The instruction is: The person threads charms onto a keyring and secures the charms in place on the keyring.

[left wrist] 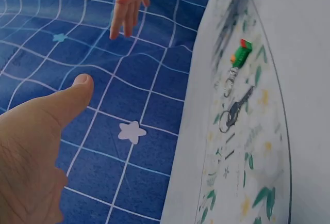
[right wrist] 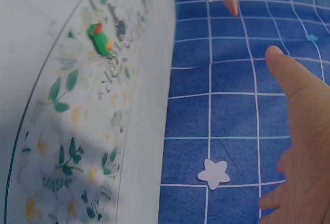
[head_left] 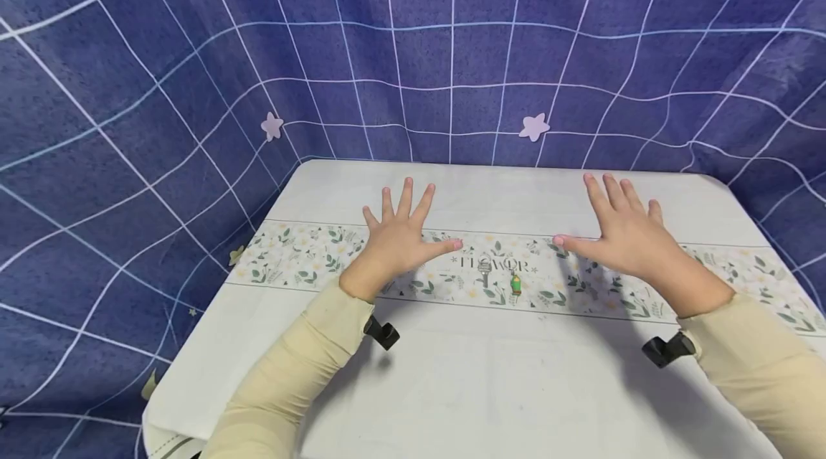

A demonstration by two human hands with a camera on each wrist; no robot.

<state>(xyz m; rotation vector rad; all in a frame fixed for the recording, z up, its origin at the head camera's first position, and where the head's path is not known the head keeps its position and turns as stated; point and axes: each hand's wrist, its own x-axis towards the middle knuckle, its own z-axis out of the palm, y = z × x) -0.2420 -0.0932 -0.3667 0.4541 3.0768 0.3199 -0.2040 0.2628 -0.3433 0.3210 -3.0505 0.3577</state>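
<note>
Both hands hover over the table with fingers spread and hold nothing. The left hand point(head_left: 396, 244) is left of the middle, its thumb pointing right. Opposite it, the right hand point(head_left: 629, 237) points its thumb left. Between them, on the floral band, lie two small things. One is a metal key point(head_left: 485, 277) on a ring, seen also in the left wrist view as a dark key point(left wrist: 236, 111). Just right of it lies a green keychain charm point(head_left: 515, 284) with a red end, an orange spot and a short chain point(left wrist: 230, 82).
A white tablecloth point(head_left: 484, 373) with a printed flower band covers the table. Behind and to the left hangs a blue grid-patterned curtain point(head_left: 419, 57) with star shapes. Black camera mounts point(head_left: 382, 333) sit at both wrists, over beige sleeves point(head_left: 303, 358).
</note>
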